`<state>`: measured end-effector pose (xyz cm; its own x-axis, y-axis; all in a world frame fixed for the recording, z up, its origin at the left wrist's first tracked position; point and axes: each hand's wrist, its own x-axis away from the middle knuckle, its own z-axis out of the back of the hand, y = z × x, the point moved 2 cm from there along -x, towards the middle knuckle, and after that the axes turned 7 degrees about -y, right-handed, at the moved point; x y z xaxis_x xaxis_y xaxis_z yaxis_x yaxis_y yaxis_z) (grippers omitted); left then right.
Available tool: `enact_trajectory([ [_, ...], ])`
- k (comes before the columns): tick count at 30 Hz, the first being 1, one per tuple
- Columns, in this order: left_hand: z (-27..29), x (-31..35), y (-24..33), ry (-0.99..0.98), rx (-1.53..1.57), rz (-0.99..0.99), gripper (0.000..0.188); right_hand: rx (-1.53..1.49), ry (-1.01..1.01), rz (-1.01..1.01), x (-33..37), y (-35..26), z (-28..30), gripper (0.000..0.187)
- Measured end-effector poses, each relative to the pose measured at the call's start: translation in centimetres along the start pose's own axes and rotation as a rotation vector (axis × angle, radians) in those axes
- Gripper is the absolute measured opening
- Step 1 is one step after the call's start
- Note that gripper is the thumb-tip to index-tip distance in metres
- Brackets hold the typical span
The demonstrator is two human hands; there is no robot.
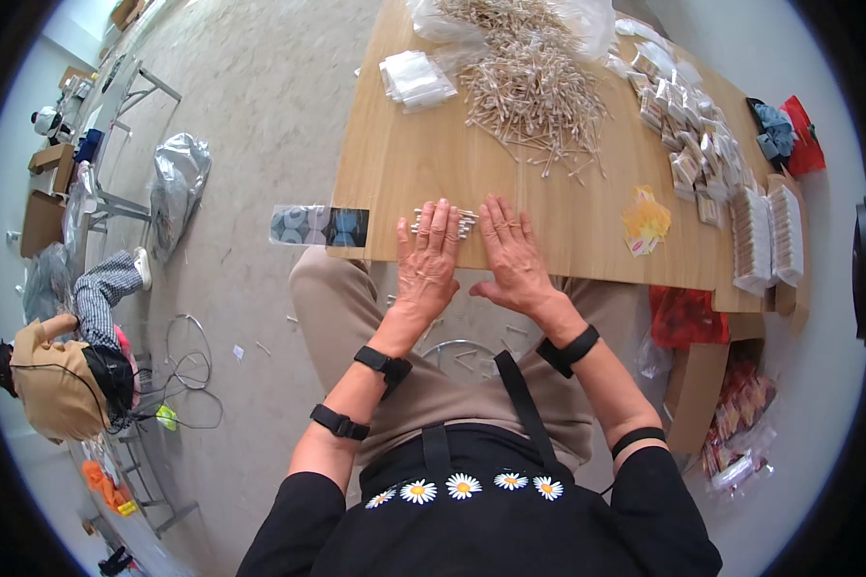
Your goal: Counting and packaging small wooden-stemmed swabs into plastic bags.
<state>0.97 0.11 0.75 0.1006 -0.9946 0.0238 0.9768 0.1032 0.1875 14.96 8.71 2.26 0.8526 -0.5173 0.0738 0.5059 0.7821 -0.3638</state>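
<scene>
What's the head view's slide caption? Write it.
Left hand over a small swab bunch, right hand beside it, a larger heap beyond.

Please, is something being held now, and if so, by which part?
No hold shows: the left grip lies over cotton swabs on the table; the right grip is flat beside them. Whether the left pinches any underneath cannot be told.

The person is wearing a black top (pixel 510 543) with short sleeves (pixel 303 519). Five white daisies (pixel 463 486) with yellow centres are running in a row across its front; two black straps (pixel 522 399) are showing beside them. Beige trousers (pixel 337 317) are completing the outfit. The left forearm (pixel 364 396) is bearing two black bands (pixel 340 423); the right forearm (pixel 606 394) is bearing a wide black wristband (pixel 570 351) and a thinner black elbow band (pixel 638 440).
</scene>
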Motion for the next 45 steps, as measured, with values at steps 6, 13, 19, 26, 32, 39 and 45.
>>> enact_trajectory([
  [6,-1.0,-0.6,-0.5,0.099,0.003,-0.034,0.121,0.097,0.101,-0.047,-2.9,-1.4,-1.9,0.12],
  [13,0.2,-0.4,-1.1,0.062,0.003,0.053,0.116,0.063,0.082,0.003,-3.6,-2.4,-2.1,0.115],
  [19,2.3,-0.2,-3.4,0.162,0.462,-0.136,0.093,0.003,0.123,-0.121,-1.5,-2.3,-1.8,0.118],
  [26,0.9,-3.6,-5.6,0.341,1.026,0.041,0.056,0.056,0.122,-0.223,-3.5,-4.4,-2.4,0.12],
  [32,1.0,-2.7,-3.8,0.355,1.233,0.053,0.052,0.108,0.122,-0.14,-4.3,-4.7,-2.8,0.119],
  [39,1.0,-3.2,-4.9,0.443,1.456,0.135,0.052,0.141,0.166,-0.067,-4.4,-4.8,-2.9,0.114],
  [45,0.1,-3.5,-4.5,0.351,1.345,0.112,0.055,0.131,0.152,-0.082,-4.4,-5.1,-3.0,0.111],
])
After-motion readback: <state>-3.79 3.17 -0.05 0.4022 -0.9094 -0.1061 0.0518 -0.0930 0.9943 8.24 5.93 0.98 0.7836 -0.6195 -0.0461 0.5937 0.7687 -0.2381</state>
